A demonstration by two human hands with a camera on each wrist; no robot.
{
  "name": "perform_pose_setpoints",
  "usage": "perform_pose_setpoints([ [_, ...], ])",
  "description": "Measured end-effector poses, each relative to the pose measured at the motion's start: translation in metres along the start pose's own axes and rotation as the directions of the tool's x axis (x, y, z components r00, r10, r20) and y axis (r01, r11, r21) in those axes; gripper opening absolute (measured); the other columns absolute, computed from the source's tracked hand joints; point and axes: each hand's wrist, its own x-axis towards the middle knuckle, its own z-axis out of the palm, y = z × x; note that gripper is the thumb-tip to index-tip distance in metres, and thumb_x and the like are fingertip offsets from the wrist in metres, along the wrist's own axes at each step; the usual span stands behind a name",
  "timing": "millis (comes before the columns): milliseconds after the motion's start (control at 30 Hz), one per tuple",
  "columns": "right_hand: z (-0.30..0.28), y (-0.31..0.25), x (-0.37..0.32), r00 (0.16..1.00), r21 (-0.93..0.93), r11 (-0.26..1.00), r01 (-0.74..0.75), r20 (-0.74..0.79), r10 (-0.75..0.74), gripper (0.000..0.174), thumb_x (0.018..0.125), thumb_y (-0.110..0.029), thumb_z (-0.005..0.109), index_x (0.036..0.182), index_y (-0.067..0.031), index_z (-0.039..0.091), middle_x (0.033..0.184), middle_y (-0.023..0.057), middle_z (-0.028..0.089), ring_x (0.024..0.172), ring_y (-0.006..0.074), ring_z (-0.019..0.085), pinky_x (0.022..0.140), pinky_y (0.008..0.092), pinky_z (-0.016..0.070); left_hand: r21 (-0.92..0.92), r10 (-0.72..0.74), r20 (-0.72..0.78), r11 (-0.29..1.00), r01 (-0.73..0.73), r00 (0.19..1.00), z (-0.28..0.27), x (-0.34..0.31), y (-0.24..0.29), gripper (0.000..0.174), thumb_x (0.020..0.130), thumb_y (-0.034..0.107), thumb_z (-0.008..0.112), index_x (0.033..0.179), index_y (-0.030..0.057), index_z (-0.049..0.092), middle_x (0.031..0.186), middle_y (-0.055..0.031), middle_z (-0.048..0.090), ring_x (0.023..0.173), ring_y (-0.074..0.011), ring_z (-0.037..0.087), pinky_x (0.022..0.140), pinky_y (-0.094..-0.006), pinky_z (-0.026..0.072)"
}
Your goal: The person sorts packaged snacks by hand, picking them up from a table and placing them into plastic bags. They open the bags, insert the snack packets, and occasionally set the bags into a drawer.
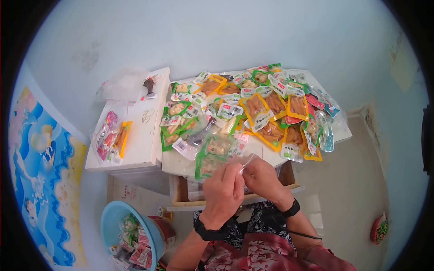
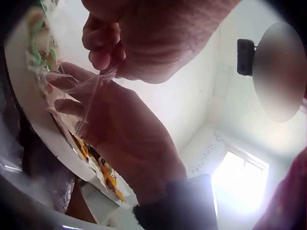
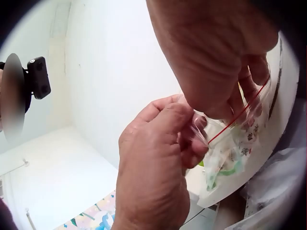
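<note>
Both hands meet over the table's front edge, at a clear plastic bag [image 3: 230, 139] with a red line along its top. My left hand [image 1: 223, 192] pinches the bag's edge between thumb and fingers; in the right wrist view the left hand [image 3: 153, 163] shows curled fingers. Close beside it, my right hand [image 1: 264, 180] grips the bag too, its fingers bent around the film. Green-edged packets [image 1: 210, 158] lie just behind the hands, partly seen through the plastic.
Many sealed snack packets [image 1: 271, 108] cover the white table. At left, a white cabinet top [image 1: 142, 135] bears a few packets and clear plastic bags [image 1: 124, 88]. A drawer [image 1: 181, 192] stands partly open below. A blue bucket [image 1: 108, 217] with packets stands on the floor.
</note>
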Motion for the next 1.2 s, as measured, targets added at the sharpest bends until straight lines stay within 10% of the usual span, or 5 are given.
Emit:
perform_pose_setpoints([
  [200,0.009,0.021,0.003,0.988,0.177,0.972,0.152,-0.014,-0.152,0.021,0.086,-0.023,0.070,0.102,-0.0086,0.068,0.093,0.0166,0.071,0.089,0.0420,0.067,0.069,0.0476,0.0526,-0.098,0.086,0.014,0.992,-0.084,0.996,0.009,0.006,0.008,0.017,0.088,-0.002,0.064,0.105,0.0000,0.063,0.108,-0.0143,0.062,0.098,-0.0368,0.059,0.085,-0.0436,0.0500],
  [600,0.009,-0.003,0.002,0.936,-0.137,0.941,0.308,-0.130,-0.326,0.068,0.078,-0.027,0.078,0.143,-0.0212,0.059,0.100,0.0118,0.064,0.082,0.0356,0.069,0.061,0.0460,0.0538,-0.156,-0.049,-0.063,0.987,0.039,0.997,0.005,-0.025,0.008,0.016,0.093,-0.001,0.068,0.108,-0.0003,0.063,0.104,-0.0131,0.064,0.076,-0.0233,0.065,0.066,-0.0319,0.0539],
  [900,0.015,-0.006,-0.003,0.926,-0.205,0.924,0.324,-0.130,-0.354,0.063,0.076,-0.019,0.077,0.137,-0.0182,0.062,0.092,0.0123,0.061,0.075,0.0347,0.067,0.058,0.0448,0.0524,-0.194,-0.125,0.001,0.973,0.123,0.992,-0.003,-0.039,0.006,0.012,0.092,0.001,0.066,0.103,0.0029,0.061,0.087,-0.0124,0.061,0.074,-0.0318,0.062,0.066,-0.0398,0.0500],
  [1200,0.022,0.016,0.008,0.862,-0.195,0.863,0.465,-0.123,-0.492,0.043,0.076,-0.021,0.076,0.119,-0.0160,0.070,0.087,0.0122,0.058,0.069,0.0324,0.064,0.056,0.0427,0.0495,-0.461,-0.097,0.289,0.858,0.227,0.952,-0.004,-0.026,0.012,0.010,0.097,0.006,0.067,0.102,0.0022,0.059,0.085,-0.0046,0.059,0.071,-0.0122,0.054,0.065,-0.0267,0.0454],
])
